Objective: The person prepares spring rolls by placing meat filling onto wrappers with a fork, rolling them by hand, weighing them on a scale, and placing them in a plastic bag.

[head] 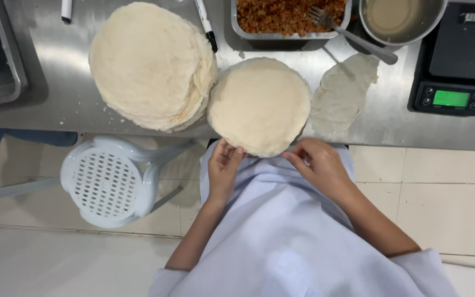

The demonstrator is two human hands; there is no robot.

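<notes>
- My pale coat (298, 242) fills the bottom of the frame, with both forearms reaching up out of it toward the table edge.
- My left hand (224, 168) sits at lower centre, its fingers curled up onto the near rim of the round wrapper (259, 104), pinching that edge lightly.
- My right hand (320, 165) is just right of it, fingers bent, the tips at the wrapper's lower right rim; I cannot tell whether it grips or only touches.
- The wrapper lies directly above both hands, in the middle of the frame, its near edge hanging over the steel table (56, 71). It is round, so it has no long axis; both hands are about equally near, one at each side of the near rim.
- Left of my hands, below the table, stands a white plastic stool (105, 184) on the tiled floor.
- Up and left of the wrapper is a tall stack of wrappers (149, 63), touching it.
- To its right lies a thin torn sheet (342, 93), then a scale (452, 71).
- At the top edge: a tray of filling (281, 16) with a fork (353, 36), a bowl (399, 19), and a marker (207, 25).
</notes>
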